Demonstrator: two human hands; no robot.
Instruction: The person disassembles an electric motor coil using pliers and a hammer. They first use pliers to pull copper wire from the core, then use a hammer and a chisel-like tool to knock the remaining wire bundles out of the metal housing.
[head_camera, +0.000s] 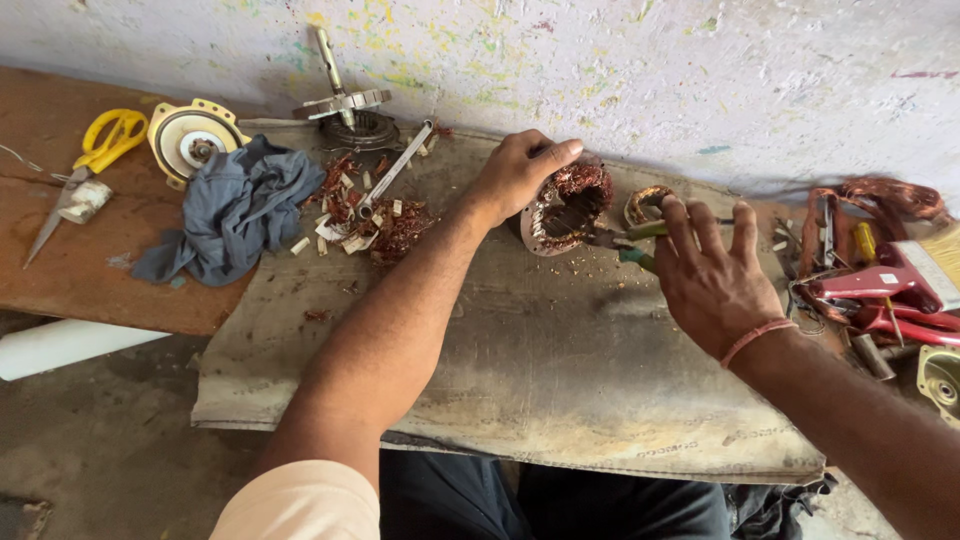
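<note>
My left hand (520, 172) grips a round motor stator (566, 208) with copper winding, holding it tilted on a worn mat (520, 380). My right hand (715, 275) holds green-handled pliers (632, 243), its fingers spread, and the pliers' jaws reach into the stator's copper wire. A coil of copper wire (647, 203) lies just behind the pliers.
Copper scraps and a metal bar (392, 172) lie left of the stator. A grey cloth (235, 210), a round motor cover (190, 138), yellow scissors (95, 160) and a rotor shaft (340, 95) sit at the left. Red-handled tools (880, 295) lie at the right, against the wall.
</note>
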